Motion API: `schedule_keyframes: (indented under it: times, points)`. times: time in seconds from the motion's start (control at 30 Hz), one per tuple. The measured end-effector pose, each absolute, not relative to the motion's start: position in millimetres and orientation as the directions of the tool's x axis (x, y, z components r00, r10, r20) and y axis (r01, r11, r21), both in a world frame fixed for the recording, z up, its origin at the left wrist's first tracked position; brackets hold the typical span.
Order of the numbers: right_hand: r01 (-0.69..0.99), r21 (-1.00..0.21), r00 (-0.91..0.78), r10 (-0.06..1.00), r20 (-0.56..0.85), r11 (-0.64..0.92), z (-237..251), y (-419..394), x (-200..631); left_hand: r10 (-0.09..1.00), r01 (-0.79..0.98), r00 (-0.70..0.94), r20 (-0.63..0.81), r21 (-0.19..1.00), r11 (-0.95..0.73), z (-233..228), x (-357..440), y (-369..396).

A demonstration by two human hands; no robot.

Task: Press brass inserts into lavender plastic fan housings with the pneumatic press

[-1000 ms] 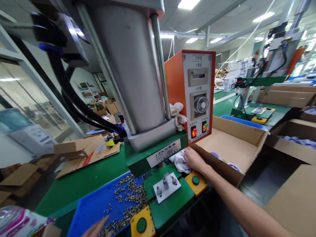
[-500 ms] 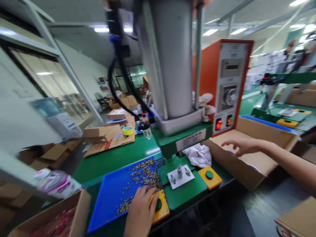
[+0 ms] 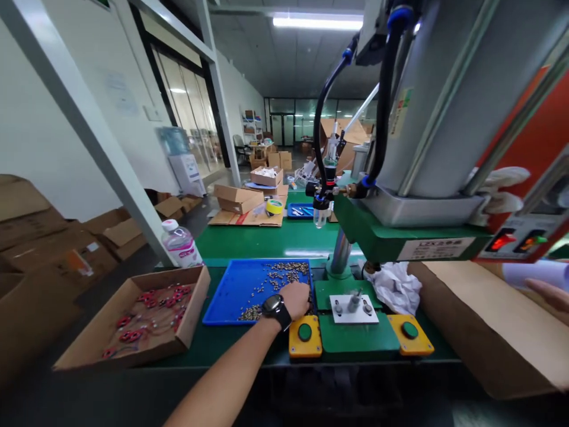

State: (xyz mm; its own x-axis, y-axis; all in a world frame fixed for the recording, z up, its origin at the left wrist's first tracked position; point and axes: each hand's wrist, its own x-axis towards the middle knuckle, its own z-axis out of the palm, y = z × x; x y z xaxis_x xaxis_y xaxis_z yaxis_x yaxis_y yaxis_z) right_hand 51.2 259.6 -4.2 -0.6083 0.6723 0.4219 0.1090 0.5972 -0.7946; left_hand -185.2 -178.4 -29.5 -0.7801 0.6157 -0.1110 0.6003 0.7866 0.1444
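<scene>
My left hand [image 3: 296, 298], with a black watch on the wrist, rests curled on the small brass-coloured parts [image 3: 275, 279] at the right end of the blue tray [image 3: 235, 290]; whether it holds any of them is hidden. Only the fingertips of my right hand [image 3: 549, 293] show at the right edge, reaching over the large cardboard box [image 3: 489, 326] close to a pale lilac item [image 3: 533, 274]; they look spread. Between the hands stands the green press [image 3: 400, 234] with a white fixture plate [image 3: 353, 308] carrying three pins.
Two yellow push-buttons with green caps [image 3: 304, 335] [image 3: 409, 333] flank the fixture. A crumpled white cloth [image 3: 395, 287] lies behind the right one. A shallow carton of red parts [image 3: 137, 314] sits left, a plastic bottle [image 3: 180, 244] behind it. Cartons and yellow tape [image 3: 274, 206] are further back.
The view swung left. My left hand moved from the yellow button onto the brass parts in the tray. My right hand went further right over the cardboard box.
</scene>
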Motion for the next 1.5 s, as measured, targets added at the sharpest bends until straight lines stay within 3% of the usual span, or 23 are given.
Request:
schedule_keyframes:
  times: [0.03, 0.07, 0.13, 0.27, 0.5, 0.7, 0.83, 1.17, 1.43, 1.5]
  points:
    - [0.092, -0.835, -0.523, 0.739, 0.424, 0.543, 0, 233, 54, 0.619, 0.605, -0.778, -0.106, 0.142, 0.784, -30, -184, -176]
    - [0.075, -0.856, -0.57, 0.726, 0.384, 0.512, 3, 202, 52, 0.621, 0.607, -0.777, -0.099, 0.138, 0.782, -30, -183, -174]
    - [0.039, -0.912, -0.716, 0.648, 0.26, 0.409, 4, 143, 35, 0.622, 0.61, -0.779, -0.081, 0.13, 0.781, -29, -181, -173]
    - [-0.119, -0.893, -0.813, 0.474, 0.339, 0.434, -3, 73, -19, 0.614, 0.605, -0.788, -0.052, 0.126, 0.787, -25, -178, -176]
    - [-0.292, -0.874, -0.86, 0.295, 0.417, 0.388, -4, 50, -62, 0.552, 0.546, -0.834, 0.016, 0.169, 0.82, -17, -166, -197]
    - [-0.249, -0.819, -0.892, 0.207, 0.402, 0.518, 1, 41, -61, 0.568, 0.573, -0.815, 0.117, 0.312, 0.758, -7, -131, -209]
    - [-0.192, -0.726, -0.885, 0.203, 0.419, 0.66, 15, 37, -59, 0.632, 0.624, -0.768, 0.104, 0.346, 0.701, -5, -106, -217]
    - [-0.212, -0.619, -0.878, 0.13, 0.46, 0.756, -7, 26, -64, 0.665, 0.699, -0.713, 0.221, 0.296, 0.651, -16, -81, -238]
    - [-0.065, -0.59, -0.798, 0.312, 0.515, 0.805, -15, 10, -65, 0.689, 0.764, -0.643, 0.334, 0.215, 0.609, -31, -80, -234]
    - [-0.077, -0.533, -0.777, 0.285, 0.562, 0.843, -16, 7, -65, 0.687, 0.764, -0.642, 0.339, 0.204, 0.613, -31, -80, -232]
